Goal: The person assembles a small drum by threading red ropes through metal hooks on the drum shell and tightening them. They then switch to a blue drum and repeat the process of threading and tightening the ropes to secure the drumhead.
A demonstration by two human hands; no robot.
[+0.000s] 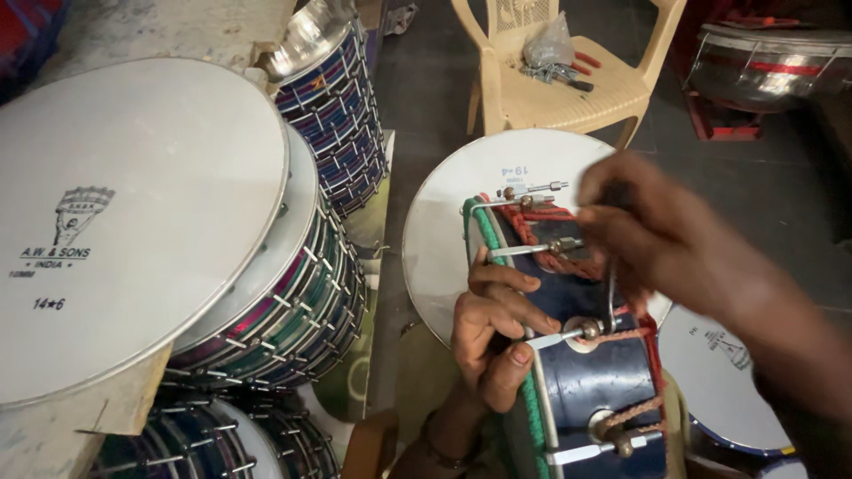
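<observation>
A dark blue drum (590, 377) with a green rim and red cord lies on its side in front of me. Several metal tension rods (532, 249) run across its shell. My left hand (493, 333) pinches one rod near the green rim, thumb under it. My right hand (661, 235), blurred, grips a thin metal tool (611, 297) whose tip meets the round nut (587, 331) on that rod. A white drumhead (444, 239) lies flat behind the drum.
A stack of large drums with white heads (133, 213) fills the left side. A smaller striped drum (333, 106) stands behind them. A beige plastic chair (568, 89) holds tools and a plastic bag. More drums lie at right (728, 372) and far right (768, 66).
</observation>
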